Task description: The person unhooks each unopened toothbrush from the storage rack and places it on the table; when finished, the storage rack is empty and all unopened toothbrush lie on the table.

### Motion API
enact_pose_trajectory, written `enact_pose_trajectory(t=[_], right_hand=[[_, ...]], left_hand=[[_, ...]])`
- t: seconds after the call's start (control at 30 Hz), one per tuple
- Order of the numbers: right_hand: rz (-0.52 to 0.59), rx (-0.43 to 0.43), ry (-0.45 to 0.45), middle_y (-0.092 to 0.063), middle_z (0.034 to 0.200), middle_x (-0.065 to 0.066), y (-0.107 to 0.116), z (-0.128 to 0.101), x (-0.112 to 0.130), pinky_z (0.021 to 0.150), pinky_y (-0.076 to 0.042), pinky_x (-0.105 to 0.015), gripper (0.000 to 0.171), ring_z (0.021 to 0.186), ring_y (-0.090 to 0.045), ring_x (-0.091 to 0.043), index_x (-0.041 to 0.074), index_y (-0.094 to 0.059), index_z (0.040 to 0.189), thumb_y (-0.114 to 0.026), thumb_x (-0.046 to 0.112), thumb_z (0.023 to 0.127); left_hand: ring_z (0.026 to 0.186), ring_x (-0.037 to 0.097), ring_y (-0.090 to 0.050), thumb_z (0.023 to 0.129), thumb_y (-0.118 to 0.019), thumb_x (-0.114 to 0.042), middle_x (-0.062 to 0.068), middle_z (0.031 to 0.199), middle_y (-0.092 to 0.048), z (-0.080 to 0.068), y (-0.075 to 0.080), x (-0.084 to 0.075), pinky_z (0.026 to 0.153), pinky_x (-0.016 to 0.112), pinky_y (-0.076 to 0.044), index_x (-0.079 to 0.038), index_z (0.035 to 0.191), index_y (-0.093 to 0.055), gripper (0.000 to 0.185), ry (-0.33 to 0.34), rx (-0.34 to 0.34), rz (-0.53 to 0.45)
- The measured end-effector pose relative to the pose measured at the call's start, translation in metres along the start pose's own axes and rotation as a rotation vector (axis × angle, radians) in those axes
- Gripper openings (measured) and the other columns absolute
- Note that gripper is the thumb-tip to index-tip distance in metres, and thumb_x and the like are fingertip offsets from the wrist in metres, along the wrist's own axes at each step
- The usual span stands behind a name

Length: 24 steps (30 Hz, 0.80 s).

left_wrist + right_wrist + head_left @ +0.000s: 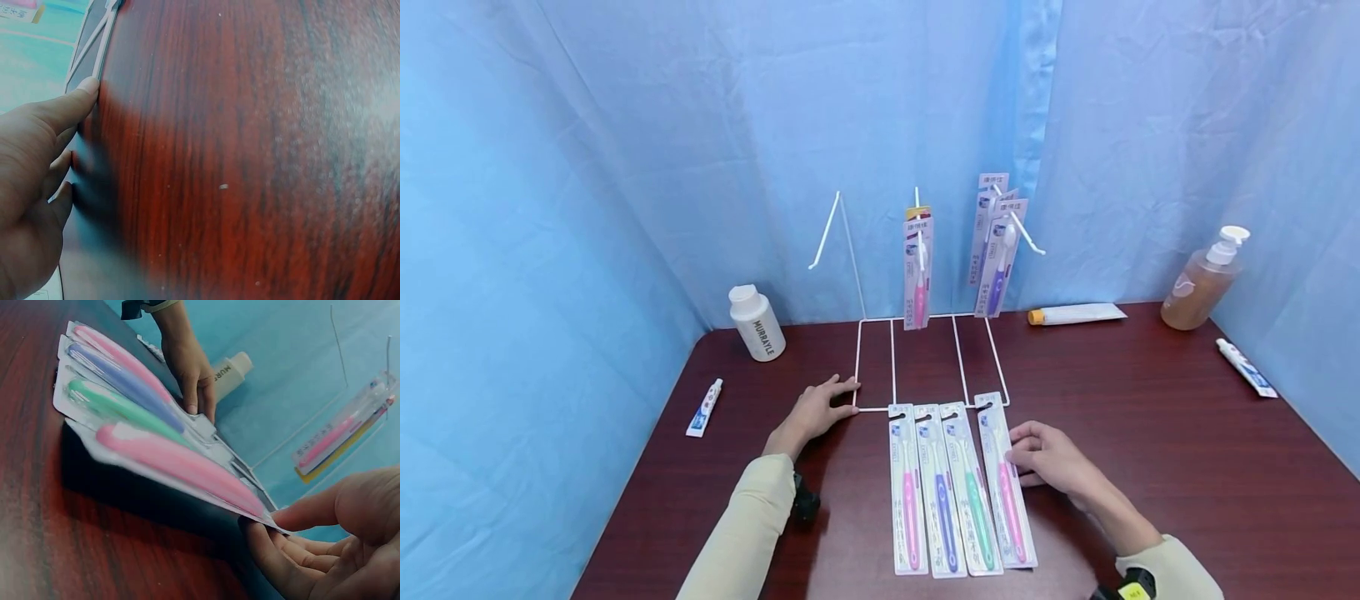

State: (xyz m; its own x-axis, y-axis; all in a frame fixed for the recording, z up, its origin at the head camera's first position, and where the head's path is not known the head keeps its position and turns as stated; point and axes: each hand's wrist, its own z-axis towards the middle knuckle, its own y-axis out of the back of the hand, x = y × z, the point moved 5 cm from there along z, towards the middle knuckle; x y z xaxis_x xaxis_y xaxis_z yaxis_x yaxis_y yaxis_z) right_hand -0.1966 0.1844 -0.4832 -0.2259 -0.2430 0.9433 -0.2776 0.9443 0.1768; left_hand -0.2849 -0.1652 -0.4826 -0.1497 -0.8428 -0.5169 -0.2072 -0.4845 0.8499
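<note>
Four packed toothbrushes lie side by side on the dark wooden table (1150, 467). My right hand (1045, 457) pinches the right edge of the rightmost pack, a pink toothbrush pack (1007, 483). In the right wrist view the thumb lies on top of the pink toothbrush pack (181, 462), the right hand's fingers (281, 562) sit under it, and that edge is raised off the table. My left hand (820, 410) rests with straight fingers on the front left corner of a white wire rack (857, 367). More packs hang from the rack's middle hook (918, 275) and right hook (996, 250).
A white bottle (757, 322) stands at the back left, with a small toothpaste tube (703, 408) near the left edge. A long tube (1075, 314), a pump bottle (1206, 283) and another tube (1246, 367) lie at the back right. Blue curtains surround the table.
</note>
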Motion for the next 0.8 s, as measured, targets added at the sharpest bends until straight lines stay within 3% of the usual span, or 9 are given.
enact_pose_trajectory(t=[0.17,0.47,0.67,0.8], right_hand=[[-0.037,-0.002,-0.009,-0.065,0.086,-0.011,-0.004,0.002,-0.002,0.066,-0.058,-0.036,0.033,0.077,-0.066,-0.019,-0.012,-0.047,0.115,-0.060,0.001,0.088],[-0.317,-0.091,0.033,-0.069,0.082,-0.010,0.000,-0.003,0.010,0.056,-0.057,-0.030,0.028,0.065,-0.066,-0.017,-0.008,-0.059,0.110,-0.065,0.006,0.087],[-0.532,-0.164,0.149,-0.069,0.087,-0.006,0.005,-0.002,0.033,0.062,-0.051,-0.029,0.029,0.070,-0.063,-0.013,0.001,-0.062,0.112,-0.067,0.016,0.088],[-0.557,-0.215,0.260,-0.068,0.094,-0.006,0.004,0.003,0.053,0.070,-0.051,-0.031,0.032,0.083,-0.066,-0.016,0.004,-0.059,0.118,-0.065,0.017,0.089]], left_hand=[[0.139,0.037,-0.035,0.090,-0.066,-0.034,0.013,0.153,-0.036,0.000,-0.001,0.000,0.109,0.054,-0.033,-0.027,0.139,-0.053,0.051,0.004,-0.002,0.001],[0.140,0.037,-0.032,0.090,-0.066,-0.034,0.013,0.153,-0.035,0.000,-0.001,0.000,0.109,0.055,-0.032,-0.027,0.139,-0.052,0.052,0.019,0.010,-0.004],[0.139,0.037,-0.034,0.090,-0.066,-0.034,0.013,0.153,-0.035,0.000,0.001,0.000,0.109,0.054,-0.032,-0.027,0.139,-0.053,0.051,0.009,0.004,0.003],[0.139,0.037,-0.034,0.090,-0.066,-0.034,0.014,0.153,-0.035,0.000,0.001,-0.001,0.110,0.054,-0.032,-0.026,0.138,-0.053,0.051,0.003,0.003,0.002]])
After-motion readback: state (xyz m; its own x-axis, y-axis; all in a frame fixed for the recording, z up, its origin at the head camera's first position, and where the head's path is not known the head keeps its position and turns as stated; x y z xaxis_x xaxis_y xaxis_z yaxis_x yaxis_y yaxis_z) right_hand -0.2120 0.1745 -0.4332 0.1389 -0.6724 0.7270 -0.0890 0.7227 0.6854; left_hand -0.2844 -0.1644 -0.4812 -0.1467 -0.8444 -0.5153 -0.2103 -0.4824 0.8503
